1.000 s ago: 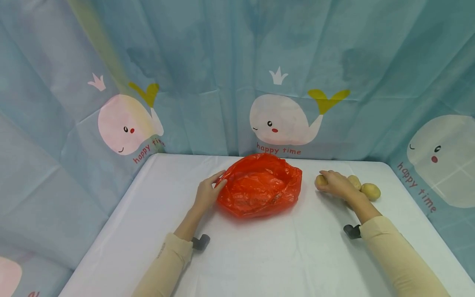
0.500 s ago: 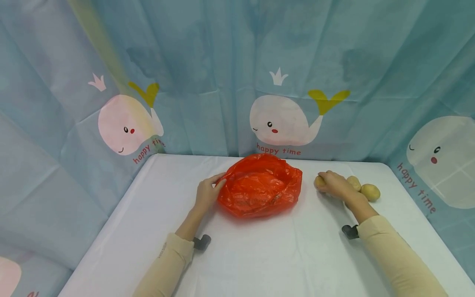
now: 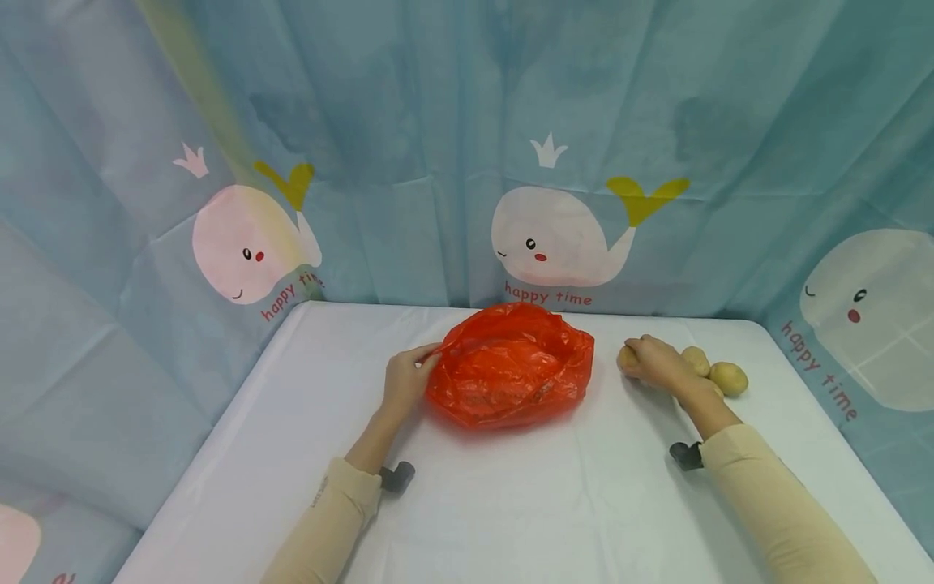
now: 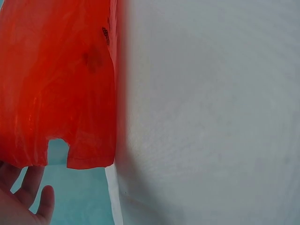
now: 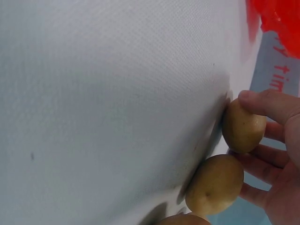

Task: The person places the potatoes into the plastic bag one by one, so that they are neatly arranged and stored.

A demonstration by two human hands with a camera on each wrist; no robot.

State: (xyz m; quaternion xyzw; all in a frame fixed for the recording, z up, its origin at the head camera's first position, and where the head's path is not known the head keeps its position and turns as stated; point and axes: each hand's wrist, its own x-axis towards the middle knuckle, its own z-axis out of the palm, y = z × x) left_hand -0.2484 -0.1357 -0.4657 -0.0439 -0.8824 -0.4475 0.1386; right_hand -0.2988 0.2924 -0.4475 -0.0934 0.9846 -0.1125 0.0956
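Observation:
A red plastic bag point(image 3: 511, 377) lies on the table with its mouth spread wide. My left hand point(image 3: 406, 381) is at the bag's left side, its thumb and forefinger pinching the rim. In the left wrist view, the other fingers point(image 4: 32, 185) are loosely bent by the bag's edge; thumb and forefinger are out of that view. To the right, my right hand point(image 3: 660, 362) grips a potato point(image 5: 243, 124), thumb on top and fingers around the far side. The potato sits at table level. Beside it in the right wrist view is another potato point(image 5: 215, 185), close to the fingers.
More potatoes sit just right of the right hand: one at the back point(image 3: 696, 359) and one at the far right point(image 3: 728, 379). Another is partly hidden by the wrist. A white cloth covers the table point(image 3: 496, 503). Blue whale-print curtains point(image 3: 438, 162) surround it.
The left thumb and forefinger have drawn closer together on the bag's rim. My right hand has shifted very slightly left with the potato. The bag stays in place.

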